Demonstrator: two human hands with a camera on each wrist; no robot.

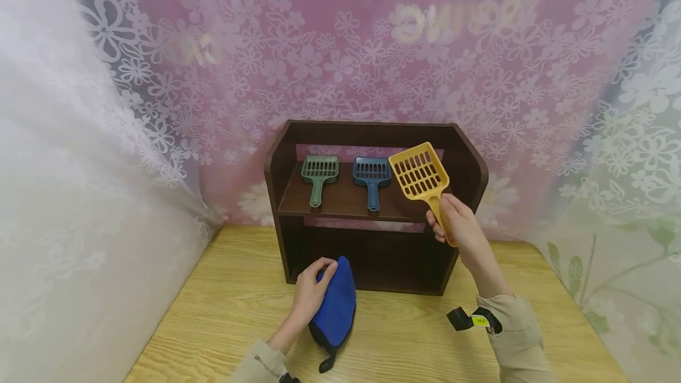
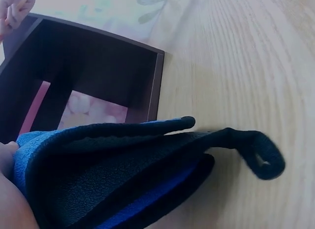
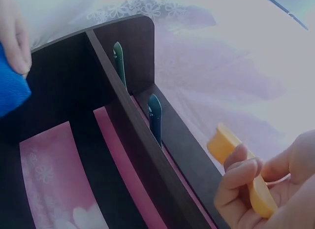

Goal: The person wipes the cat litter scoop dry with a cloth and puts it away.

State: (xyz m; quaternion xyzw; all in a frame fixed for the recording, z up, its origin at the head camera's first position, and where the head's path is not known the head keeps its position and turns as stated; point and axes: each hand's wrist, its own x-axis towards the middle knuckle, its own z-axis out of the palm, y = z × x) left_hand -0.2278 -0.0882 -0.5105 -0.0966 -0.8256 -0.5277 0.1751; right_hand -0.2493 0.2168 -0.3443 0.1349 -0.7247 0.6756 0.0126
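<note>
My right hand [image 1: 468, 232] grips the handle of a yellow slotted litter scoop [image 1: 428, 195], raised in front of the right part of the upper shelf. In the right wrist view, fingers and thumb curl round the yellow handle. Down at the left, my left hand [image 1: 310, 293] pinches the top of a folded blue cloth piece [image 1: 339, 306] with black edging and a black loop. The left wrist view shows its dark inner side and the loop [image 2: 270, 167] hanging off one end. A green litter scoop [image 1: 317, 183] and a blue litter scoop [image 1: 373, 185] lie on the upper shelf, handles forward.
The dark brown two-level rack [image 1: 346, 214] stands at the back of the wooden table [image 1: 213, 306]. A pink flowered curtain [image 1: 330, 46] hangs behind it, and pale sheets [image 1: 80, 223] close in both sides. A black strap [image 1: 463, 318] sticks out from the right sleeve.
</note>
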